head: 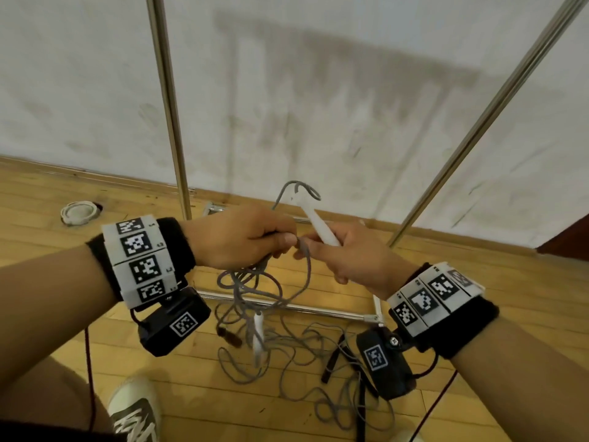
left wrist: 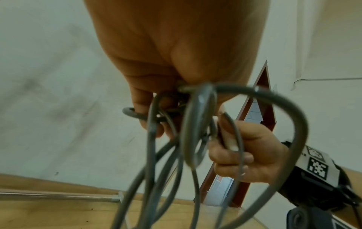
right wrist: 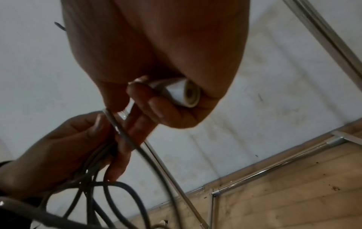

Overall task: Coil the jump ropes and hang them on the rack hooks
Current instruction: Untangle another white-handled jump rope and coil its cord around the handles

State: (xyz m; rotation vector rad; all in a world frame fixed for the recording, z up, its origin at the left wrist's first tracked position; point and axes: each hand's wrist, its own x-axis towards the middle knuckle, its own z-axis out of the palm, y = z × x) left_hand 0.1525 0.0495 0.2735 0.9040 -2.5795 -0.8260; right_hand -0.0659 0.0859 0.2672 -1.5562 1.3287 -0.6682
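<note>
My left hand (head: 251,239) grips several gathered loops of a grey jump rope (head: 255,282) that hang below the fist; the loops (left wrist: 195,127) fill the left wrist view. My right hand (head: 344,253) holds the rope's white handle (head: 318,223), which points up and away, its butt end (right wrist: 186,94) showing in the right wrist view. A short curl of grey rope (head: 299,188) leaves the handle tip. The two hands meet at the fingertips. The second white handle (head: 258,336) dangles below the loops. The rack's hooks are out of view.
Two metal rack uprights (head: 169,106) (head: 487,116) rise against the stained white wall, with the rack's base bars (head: 287,306) on the wooden floor. More rope with dark handles (head: 331,362) lies tangled on the floor. A white ring-shaped object (head: 79,212) sits far left. My shoe (head: 137,409) is below.
</note>
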